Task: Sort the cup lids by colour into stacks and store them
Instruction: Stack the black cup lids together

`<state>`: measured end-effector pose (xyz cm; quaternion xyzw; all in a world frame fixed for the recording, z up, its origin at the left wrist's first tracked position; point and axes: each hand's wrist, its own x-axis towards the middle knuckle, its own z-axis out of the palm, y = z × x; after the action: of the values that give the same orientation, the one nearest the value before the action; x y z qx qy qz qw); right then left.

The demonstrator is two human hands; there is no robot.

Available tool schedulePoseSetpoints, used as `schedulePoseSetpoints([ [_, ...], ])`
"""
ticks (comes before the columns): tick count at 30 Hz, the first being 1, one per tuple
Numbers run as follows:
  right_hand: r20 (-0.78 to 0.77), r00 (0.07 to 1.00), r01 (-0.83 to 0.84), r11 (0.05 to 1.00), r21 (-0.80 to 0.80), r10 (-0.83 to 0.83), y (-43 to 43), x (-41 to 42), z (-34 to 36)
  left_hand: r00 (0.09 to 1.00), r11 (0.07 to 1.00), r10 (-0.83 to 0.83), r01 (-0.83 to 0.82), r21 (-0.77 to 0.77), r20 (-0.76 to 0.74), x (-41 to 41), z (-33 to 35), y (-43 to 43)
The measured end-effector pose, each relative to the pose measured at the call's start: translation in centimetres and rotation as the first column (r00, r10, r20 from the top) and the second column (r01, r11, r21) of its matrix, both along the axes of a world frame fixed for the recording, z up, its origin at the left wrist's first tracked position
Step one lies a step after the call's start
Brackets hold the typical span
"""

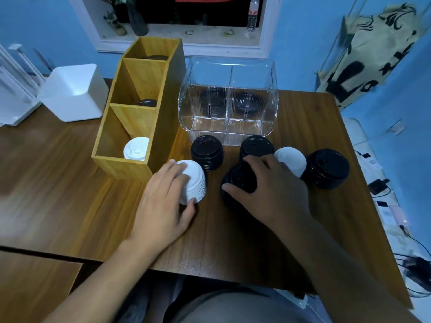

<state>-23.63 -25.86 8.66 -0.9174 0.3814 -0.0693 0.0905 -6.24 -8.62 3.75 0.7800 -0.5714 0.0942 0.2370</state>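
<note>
Toward the counter's (58, 183) front edge: left hand (163, 203) grips a white lid stack (194, 183), right hand (277, 192) a black lid stack (238, 180).

Head view, sole camera: worn above the near edge of the wooden table (58, 183), facing forward and down. Close range to the left hand (161, 201) and right hand (275, 190). Far limit: blue wall (303, 43). Wide-angle.
</note>
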Motion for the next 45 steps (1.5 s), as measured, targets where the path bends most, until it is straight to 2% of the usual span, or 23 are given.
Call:
schedulePoseSetpoints([
  [3, -0.091, 0.996, -0.021, 0.999, 0.028, 0.024, 0.1, 0.6, -0.7, 0.995, 0.993, -0.092, 0.088, -0.083, -0.044, -2.6, 0.3, 0.2],
  [6, -0.118, 0.988, -0.091, 0.995, 0.036, 0.095, -0.4, -0.2, -0.9, 0.956, 0.988, -0.134, 0.107, -0.114, -0.263, -5.7, -0.3, -0.6],
  [10, 0.004, 0.973, -0.228, 0.964, 0.138, 0.23, -1.3, -1.4, -0.7, 0.84, 0.998, -0.049, 0.016, -0.067, -0.541, -6.4, -2.0, -2.6],
  [13, 0.065, 0.969, -0.246, 0.948, 0.202, 0.237, -1.7, -1.2, -0.8, 0.776, 1.0, -0.003, 0.0, -0.004, -0.631, -6.0, -2.6, -4.3],
  [16, 0.066, 0.98, -0.193, 0.97, 0.145, 0.185, -1.6, -0.6, -1.2, 0.706, 1.0, 0.015, 0.008, 0.029, -0.708, -5.4, -2.7, -5.8],
  [23, 0.042, 0.995, -0.094, 0.992, 0.083, 0.091, -0.8, 0.3, -2.1, 0.751, 1.0, -0.014, 0.022, 0.004, -0.66, -4.9, -3.1, -6.5],
  [29, 0.052, 0.995, -0.094, 0.987, 0.13, 0.088, -0.7, -0.2, -2.5, 0.8, 0.998, -0.06, 0.055, -0.025, -0.598, -5.2, -3.1, -6.2],
  [32, 0.034, 0.992, -0.126, 0.988, 0.088, 0.123, -0.5, -0.9, -2.8, 0.812, 0.997, -0.071, 0.051, -0.05, -0.58, -5.2, -2.8, -6.3],
  [34, 0.117, 0.982, -0.164, 0.978, 0.127, 0.149, -1.0, -2.8, -2.9, 0.809, 0.997, -0.074, 0.055, -0.051, -0.583, -5.3, -2.6, -6.3],
  [36, 0.249, 0.966, -0.119, 0.975, 0.186, 0.071, -2.1, -5.9, -3.3, 0.808, 0.998, -0.071, 0.057, -0.042, -0.584, -5.2, -2.5, -6.4],
  [38, 0.314, 0.949, -0.064, 0.979, 0.194, -0.001, -3.4, -9.2, -4.0, 0.804, 0.998, -0.064, 0.056, -0.032, -0.591, -5.2, -2.6, -6.6],
  [42, 0.264, 0.963, -0.126, 0.947, 0.294, 0.046, -4.8, -11.8, -5.6, 0.788, 0.998, -0.058, 0.055, -0.024, -0.613, -5.2, -2.7, -6.8],
  [45, 0.212, 0.97, -0.175, 0.944, 0.278, 0.118, -4.7, -11.5, -6.0, 0.785, 0.998, -0.059, 0.049, -0.033, -0.617, -5.3, -2.8, -6.8],
])
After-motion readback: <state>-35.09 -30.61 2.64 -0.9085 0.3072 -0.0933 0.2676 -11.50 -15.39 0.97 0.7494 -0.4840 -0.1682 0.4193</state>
